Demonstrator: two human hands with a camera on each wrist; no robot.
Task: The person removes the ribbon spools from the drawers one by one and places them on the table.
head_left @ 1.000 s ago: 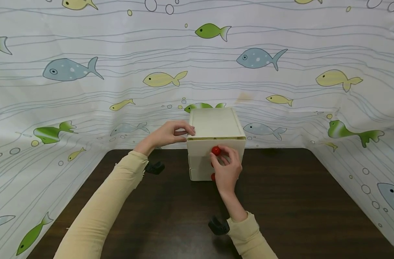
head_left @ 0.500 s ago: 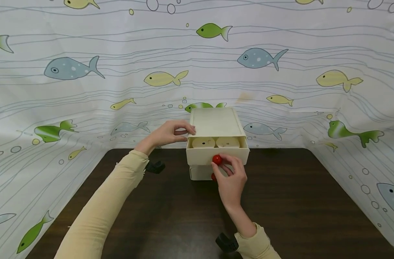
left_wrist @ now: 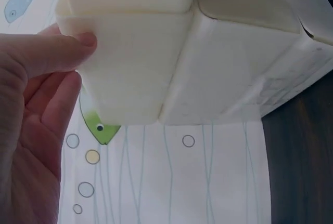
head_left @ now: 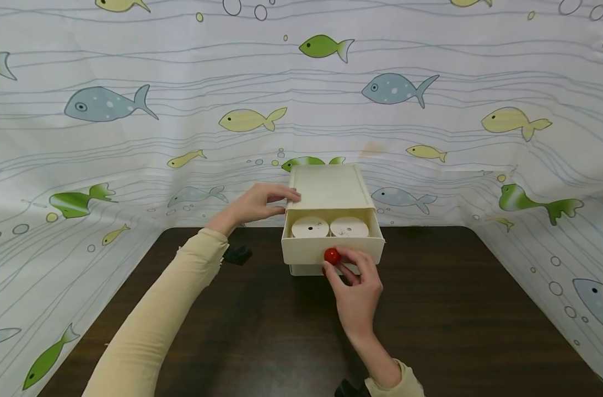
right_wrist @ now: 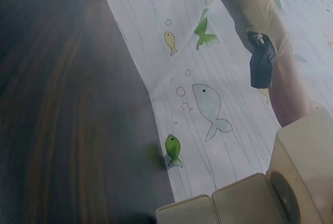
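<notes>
Two round white items [head_left: 301, 226] sit in the jutting drawer [head_left: 303, 252]; the right hand [head_left: 358, 295] pinches its red knob [head_left: 332, 256], while the left hand [head_left: 257, 203], loosely spread, touches the cream cabinet [head_left: 331, 187].

Cream box [head_left: 330, 186], top drawer [head_left: 301, 251] jutting fwd w/ 2 white discs [head_left: 349, 226] inside, red knob [head_left: 332, 256] on front.

I've drawn the cream rectangular drawer [head_left: 302, 252] out toward the near edge of the dark-brown wooden surface [head_left: 445, 309]; my right grip [head_left: 359, 289] and the shiny red ball-shaped knob [head_left: 332, 256] moved along, uncovering two round white discs [head_left: 301, 227].
</notes>
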